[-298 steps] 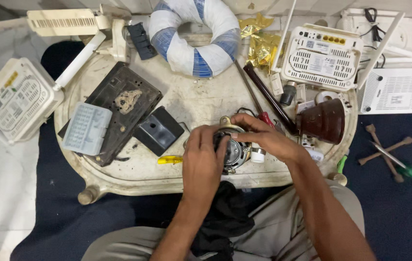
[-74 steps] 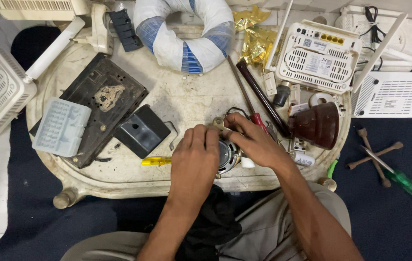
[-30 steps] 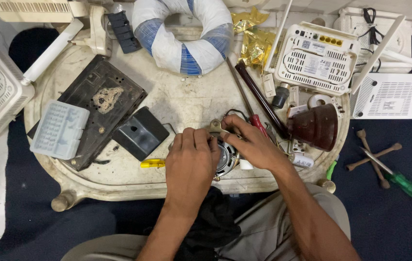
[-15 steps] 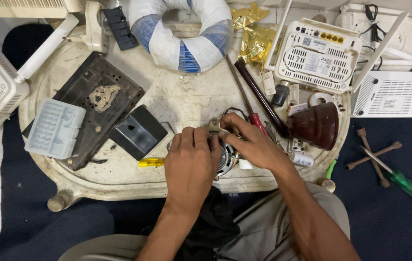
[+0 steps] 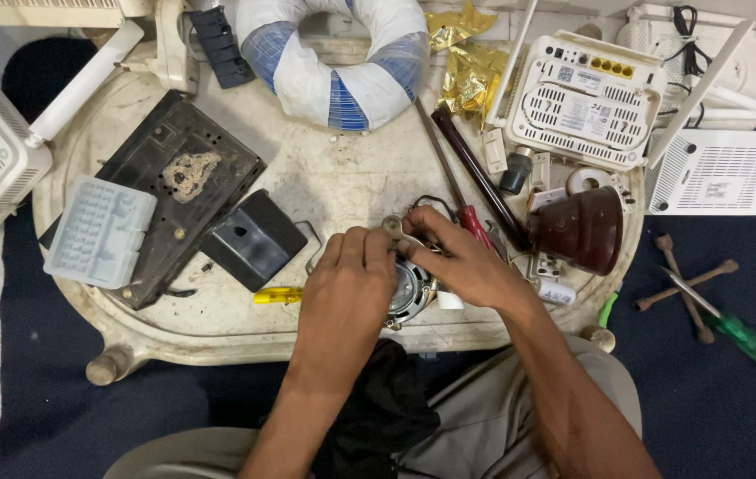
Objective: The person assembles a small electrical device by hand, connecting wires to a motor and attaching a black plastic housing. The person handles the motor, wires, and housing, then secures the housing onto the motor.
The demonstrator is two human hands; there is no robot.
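Near the front edge of the bench (image 5: 218, 319), both hands grip a small round metal motor (image 5: 409, 293): left hand (image 5: 351, 288) fingers curl over its top, right hand (image 5: 458, 262) fingers pinch its far side. It looks dense, rigid and smooth-sided, best held around the casing, clear of the thin wires.

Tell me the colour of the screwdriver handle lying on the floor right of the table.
Translucent green: the screwdriver handle, clearest in the head view.
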